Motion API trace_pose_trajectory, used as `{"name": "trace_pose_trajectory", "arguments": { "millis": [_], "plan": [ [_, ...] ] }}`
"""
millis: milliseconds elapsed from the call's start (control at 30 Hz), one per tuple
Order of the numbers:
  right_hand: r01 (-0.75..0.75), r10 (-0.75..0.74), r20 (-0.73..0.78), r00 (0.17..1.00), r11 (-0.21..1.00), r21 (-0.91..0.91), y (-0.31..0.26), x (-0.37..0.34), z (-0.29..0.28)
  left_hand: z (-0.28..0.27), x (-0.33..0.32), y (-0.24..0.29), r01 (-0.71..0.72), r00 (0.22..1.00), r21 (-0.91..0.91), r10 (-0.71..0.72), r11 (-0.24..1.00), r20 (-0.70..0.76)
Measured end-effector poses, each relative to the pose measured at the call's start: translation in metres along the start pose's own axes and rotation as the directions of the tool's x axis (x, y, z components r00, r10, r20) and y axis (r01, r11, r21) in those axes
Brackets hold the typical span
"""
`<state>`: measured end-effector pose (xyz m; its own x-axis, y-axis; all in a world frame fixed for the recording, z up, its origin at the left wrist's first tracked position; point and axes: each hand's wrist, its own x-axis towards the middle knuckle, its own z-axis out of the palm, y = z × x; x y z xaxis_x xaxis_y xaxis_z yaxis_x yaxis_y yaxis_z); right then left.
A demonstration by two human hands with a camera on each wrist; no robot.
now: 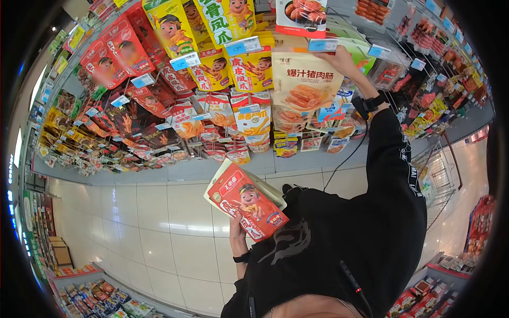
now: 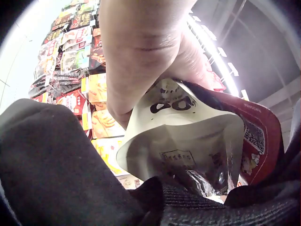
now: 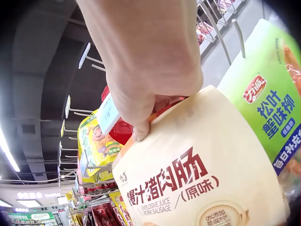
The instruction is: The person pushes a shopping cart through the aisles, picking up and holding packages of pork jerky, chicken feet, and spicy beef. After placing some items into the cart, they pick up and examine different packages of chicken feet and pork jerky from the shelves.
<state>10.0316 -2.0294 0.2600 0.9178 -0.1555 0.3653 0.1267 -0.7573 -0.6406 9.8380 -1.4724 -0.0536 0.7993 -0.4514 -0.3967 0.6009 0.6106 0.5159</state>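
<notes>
My right hand (image 1: 344, 62) is raised to the shelf rack and pinches the top edge of a cream bag of pork sausage (image 1: 307, 79). In the right wrist view, the thumb lies on the front of that bag (image 3: 188, 160), beside a price tag (image 3: 108, 114). Low in front of my body, my left hand (image 1: 237, 228) grips a red snack pouch (image 1: 249, 204) with a cartoon figure, together with a cream pouch (image 1: 214, 185) behind it. The left wrist view shows the fingers over the top of the cream pouch (image 2: 188, 136), with the red pouch (image 2: 263, 136) alongside.
Yellow snack bags (image 1: 212, 69) and red bags (image 1: 116, 53) hang left of the sausage bag. A green bag (image 3: 268, 94) hangs to its right, near bare metal hooks (image 3: 239, 37). A wire basket (image 1: 437, 175) stands at right on the tiled floor (image 1: 169, 212).
</notes>
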Motion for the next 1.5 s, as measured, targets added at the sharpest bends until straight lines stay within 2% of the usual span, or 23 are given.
{"name": "trace_pose_trajectory", "arguments": {
  "millis": [67, 167, 233, 267, 367, 433, 533, 600, 667, 700, 767, 833, 900, 933, 967, 1000, 1033, 1100, 1133, 1233, 1300, 1433, 1500],
  "plan": [
    [-0.003, 0.003, 0.003, 1.000, 1.000, -0.013, 0.008, 0.005, -0.003, 0.001, 0.001, 0.000, -0.026, 0.999, 0.019, 0.027, 0.999, -0.036],
    [0.083, -0.084, 0.024, 0.996, 0.996, 0.025, 0.035, 0.018, -0.003, 0.016, -0.002, 0.006, -0.053, 0.999, 0.016, 0.053, 0.998, -0.003],
    [0.160, -0.153, -0.090, 0.984, 0.984, 0.075, 0.049, 0.027, 0.003, 0.024, -0.003, 0.010, -0.074, 0.997, 0.006, 0.074, 0.997, 0.006],
    [0.178, -0.171, -0.089, 0.981, 0.981, 0.077, 0.058, 0.031, 0.005, 0.025, -0.004, 0.010, -0.068, 0.997, 0.052, 0.070, 0.996, -0.024],
    [0.136, -0.125, -0.084, 0.989, 0.980, 0.144, 0.071, 0.041, 0.007, 0.023, -0.005, 0.009, -0.077, 0.995, 0.083, 0.082, 0.994, -0.058],
    [0.427, -0.469, -0.231, 0.852, 0.880, -0.210, 0.068, 0.044, 0.013, 0.028, -0.008, 0.007, -0.083, 0.990, 0.078, 0.091, 0.994, -0.109],
    [0.526, -0.579, -0.195, 0.792, 0.808, -0.265, 0.086, 0.057, 0.014, 0.032, -0.014, 0.010, -0.077, 0.992, 0.033, 0.080, 0.996, -0.099],
    [0.352, -0.408, -0.176, 0.896, 0.893, -0.281, 0.127, 0.062, 0.013, 0.033, -0.013, 0.008, -0.040, 0.993, 0.034, 0.044, 0.999, -0.113],
    [0.321, -0.475, -0.350, 0.808, 0.852, -0.414, 0.100, 0.044, 0.019, 0.037, -0.014, 0.009, -0.069, 0.992, 0.024, 0.072, 0.997, -0.108],
    [0.335, -0.478, -0.337, 0.811, 0.852, -0.403, 0.086, 0.030, 0.023, 0.039, -0.016, 0.012, -0.079, 0.993, 0.032, 0.081, 0.996, -0.089],
    [0.097, -0.479, -0.447, 0.756, 0.757, -0.646, 0.058, -0.008, 0.031, 0.045, -0.019, 0.018, -0.077, 0.989, 0.025, 0.080, 0.997, -0.126],
    [0.072, -0.422, -0.486, 0.765, 0.806, -0.587, 0.020, -0.059, 0.050, 0.051, -0.021, 0.025, -0.055, 0.983, 0.075, 0.067, 0.996, -0.172],
    [0.085, -0.338, -0.513, 0.789, 0.887, -0.453, 0.034, -0.114, 0.091, 0.065, -0.025, 0.040, -0.049, 0.976, 0.116, 0.073, 0.992, -0.206],
    [-0.001, -0.091, -0.474, 0.876, 0.982, -0.190, 0.073, -0.149, 0.125, 0.067, -0.022, 0.044, -0.070, 0.969, 0.144, 0.102, 0.987, -0.227],
    [-0.202, 0.220, -0.101, 0.970, 0.965, 0.166, 0.058, -0.178, 0.143, 0.069, -0.020, 0.048, -0.091, 0.969, 0.143, 0.121, 0.985, -0.217],
    [-0.246, 0.229, 0.122, 0.966, 0.957, 0.155, 0.021, -0.204, 0.160, 0.069, -0.017, 0.052, -0.089, 0.966, 0.196, 0.133, 0.977, -0.222],
    [-0.289, -0.009, 0.487, 0.874, 0.794, 0.535, 0.016, -0.228, 0.178, 0.068, -0.015, 0.056, -0.082, 0.964, 0.252, 0.141, 0.964, -0.227],
    [-0.580, -0.046, 0.725, 0.687, 0.567, 0.585, -0.038, -0.260, 0.207, 0.074, -0.014, 0.065, -0.074, 0.965, 0.334, 0.152, 0.940, -0.215],
    [-0.587, -0.036, 0.725, 0.688, 0.561, 0.584, -0.063, -0.267, 0.215, 0.079, -0.013, 0.070, -0.070, 0.967, 0.412, 0.164, 0.909, -0.196],
    [-0.659, 0.110, 0.726, 0.679, 0.528, 0.536, -0.118, -0.287, 0.234, 0.089, -0.014, 0.072, -0.064, 0.973, 0.481, 0.162, 0.875, -0.164],
    [-0.471, 0.121, 0.601, 0.790, 0.748, 0.468, -0.135, -0.301, 0.247, 0.095, -0.020, 0.071, -0.035, 0.978, 0.521, 0.137, 0.853, -0.158],
    [-0.590, 0.285, 0.570, 0.770, 0.657, 0.469, -0.162, -0.327, 0.241, 0.089, -0.029, 0.071, 0.039, 0.986, 0.571, 0.060, 0.820, -0.154],
    [-0.702, 0.375, 0.639, 0.672, 0.595, 0.390, -0.159, -0.337, 0.234, 0.089, -0.039, 0.069, 0.060, 0.988, 0.618, 0.042, 0.784, -0.149]
  ]
}}
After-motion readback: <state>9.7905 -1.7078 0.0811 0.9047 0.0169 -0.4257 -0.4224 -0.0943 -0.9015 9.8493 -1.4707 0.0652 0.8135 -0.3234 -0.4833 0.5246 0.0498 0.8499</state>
